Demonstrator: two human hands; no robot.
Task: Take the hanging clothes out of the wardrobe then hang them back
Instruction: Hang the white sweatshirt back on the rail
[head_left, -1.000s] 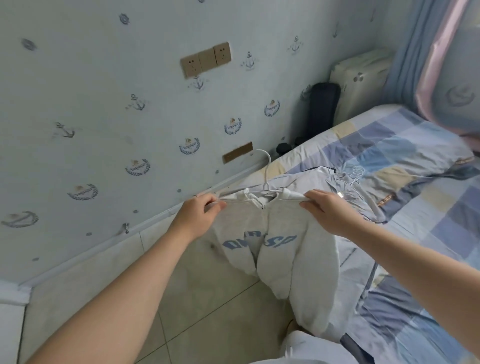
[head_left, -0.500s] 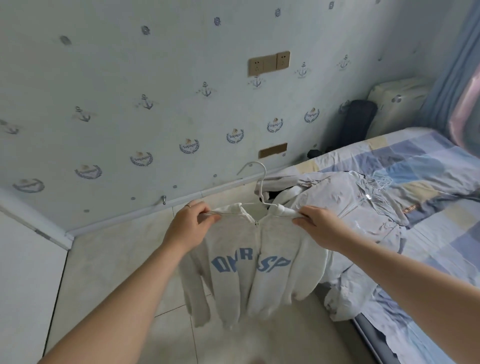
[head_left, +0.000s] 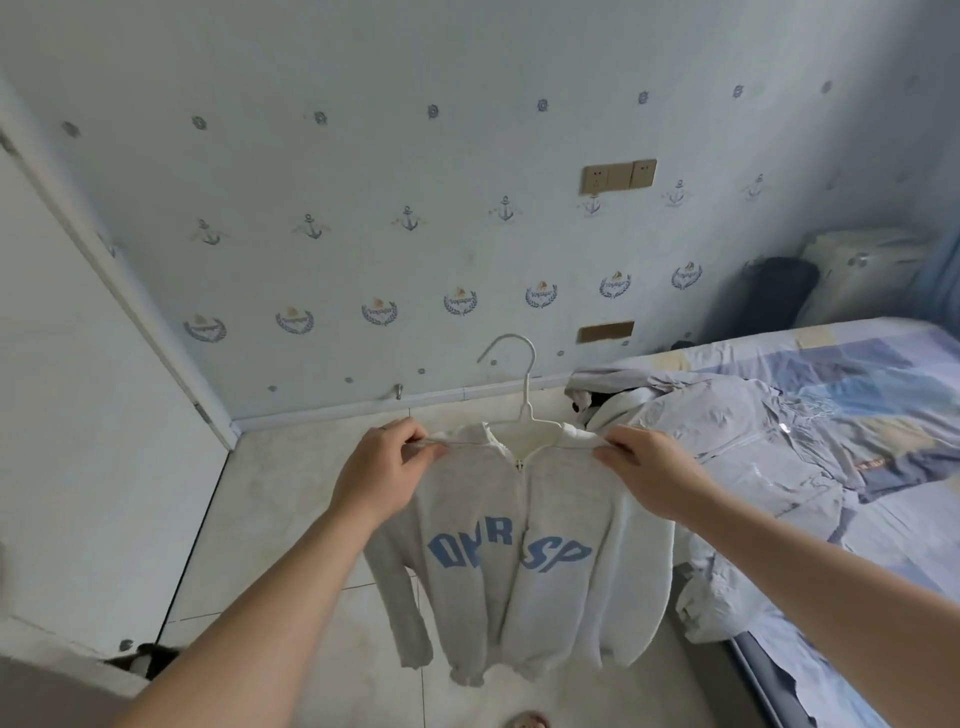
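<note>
A small light-grey zip jacket (head_left: 519, 587) with blue letters across the chest hangs on a white plastic hanger (head_left: 524, 384), held up above the tiled floor. My left hand (head_left: 382, 470) pinches its left shoulder over the hanger arm. My right hand (head_left: 649, 475) pinches the right shoulder. The hanger hook points up and left, free in the air. More pale grey clothes (head_left: 737, 441) lie in a heap on the bed at the right.
A bed (head_left: 883, 364) with a blue checked cover fills the right side. The wall with anchor wallpaper (head_left: 415, 218) is ahead. A white panel (head_left: 78, 415) stands at the left. Beige floor tiles (head_left: 270, 519) lie below.
I have lifted the jacket off the bed edge and swung it left, so it now hangs freely over the floor. The view has turned left, bringing the white panel into sight.
</note>
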